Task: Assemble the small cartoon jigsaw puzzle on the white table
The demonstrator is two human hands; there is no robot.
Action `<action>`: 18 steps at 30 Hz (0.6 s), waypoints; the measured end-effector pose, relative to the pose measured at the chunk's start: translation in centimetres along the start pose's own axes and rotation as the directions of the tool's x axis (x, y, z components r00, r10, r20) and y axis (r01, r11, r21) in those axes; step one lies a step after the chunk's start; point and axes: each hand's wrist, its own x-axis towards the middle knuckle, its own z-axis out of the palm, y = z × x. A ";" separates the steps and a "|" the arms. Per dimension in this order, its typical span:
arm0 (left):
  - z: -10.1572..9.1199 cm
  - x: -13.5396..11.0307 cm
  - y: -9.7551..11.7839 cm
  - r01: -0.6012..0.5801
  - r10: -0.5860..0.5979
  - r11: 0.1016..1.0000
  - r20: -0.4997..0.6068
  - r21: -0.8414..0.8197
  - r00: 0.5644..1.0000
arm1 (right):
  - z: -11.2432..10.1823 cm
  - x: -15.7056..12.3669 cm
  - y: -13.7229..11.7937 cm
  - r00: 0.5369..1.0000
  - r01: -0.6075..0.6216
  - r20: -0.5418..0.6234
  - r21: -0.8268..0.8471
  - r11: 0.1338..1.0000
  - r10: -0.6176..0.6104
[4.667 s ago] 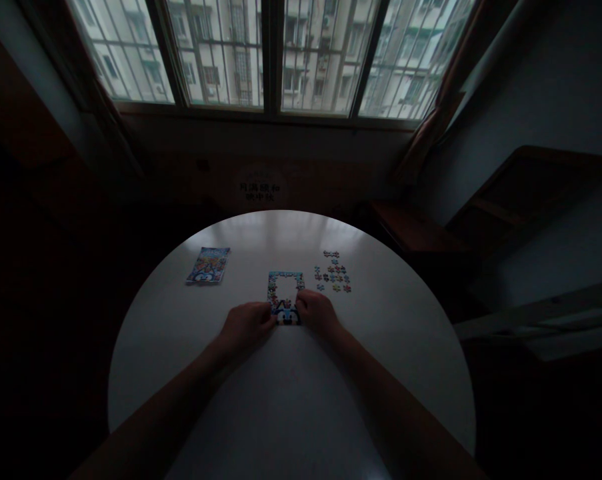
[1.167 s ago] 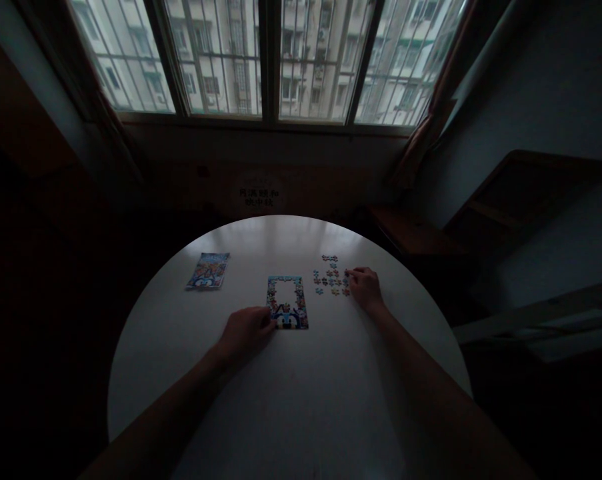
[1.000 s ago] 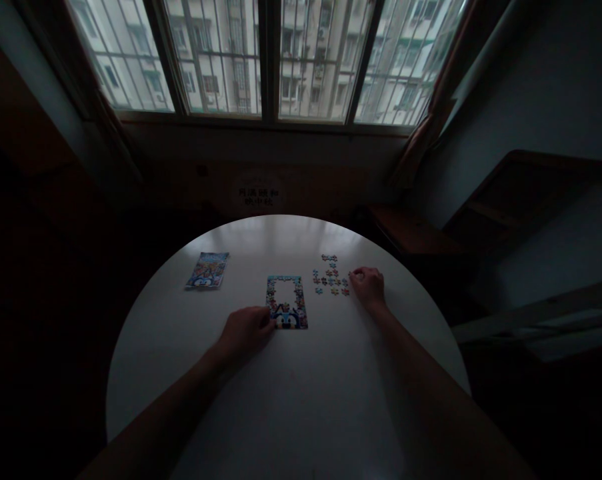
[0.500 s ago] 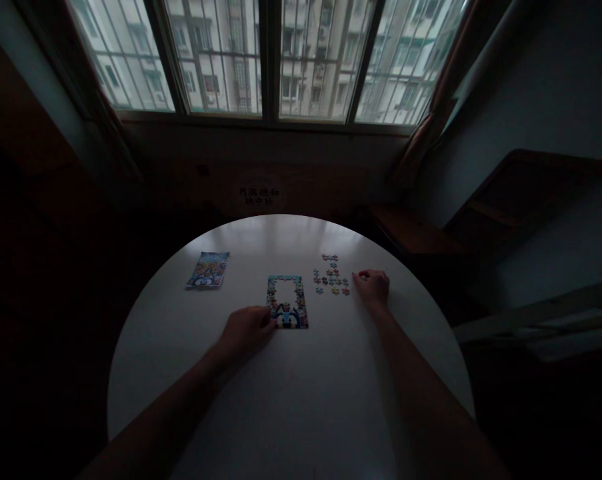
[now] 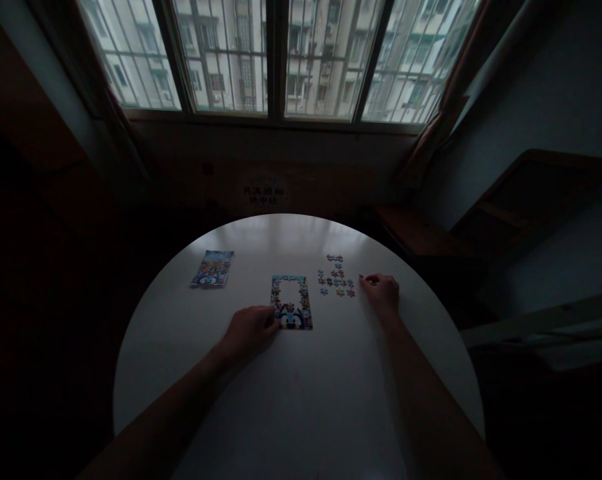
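Note:
A partly assembled jigsaw puzzle (image 5: pixel 291 319) lies flat on the white table, with a blank area in its middle and a blue cartoon face along the bottom. My left hand (image 5: pixel 249 327) is closed at the puzzle's lower left edge, thumb and fingers holding it there. Loose puzzle pieces (image 5: pixel 337 274) are spread to the right of the puzzle. Just right of them, my right hand (image 5: pixel 383 295) pinches a small dark puzzle piece (image 5: pixel 361 277) at its fingertips; the other fingers are curled.
A printed picture sheet or packet (image 5: pixel 213 269) with similar artwork lies at the left of the round white table (image 5: pixel 291 413). Beyond the far edge are a wooden panel with lettering (image 5: pixel 263 195) and a barred window (image 5: pixel 281 60). A brown wooden piece of furniture (image 5: pixel 421 230) stands at right.
The view has shifted slightly. My right hand has moved a little to the right, away from the loose pieces, and a piece now shows at its fingertips. My left hand stays on the puzzle.

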 end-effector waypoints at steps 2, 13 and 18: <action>0.0 0.0 0.0 -0.001 0.001 1.000 0.003 0.002 1.000 | -0.2 -0.1 -0.1 1.000 -0.007 0.013 -0.012 1.000 0.008; -0.3 -0.1 0.2 0.006 -0.007 1.000 0.017 0.010 1.000 | -0.6 -0.1 -0.6 0.992 -0.093 0.083 0.024 0.995 0.091; -0.3 -0.1 0.1 -0.001 0.001 1.000 0.017 0.005 1.000 | -0.6 -0.1 -0.5 0.985 -0.143 0.114 0.120 0.982 0.130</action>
